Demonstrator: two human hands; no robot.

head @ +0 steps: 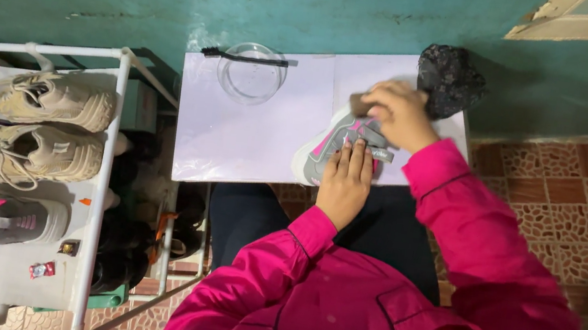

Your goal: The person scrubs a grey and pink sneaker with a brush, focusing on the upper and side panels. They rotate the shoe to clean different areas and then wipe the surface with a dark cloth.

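On the white tabletop (252, 136), a grey-and-pink sneaker (335, 148) is being pinned under the left hand (346, 178), fingers flat and together. A small brown brush (358, 104) is being gripped by the right hand (399, 115), fingers curled, against the shoe's upper. A glass bowl (251, 72) and black cloth (449, 79) are lying nearby.
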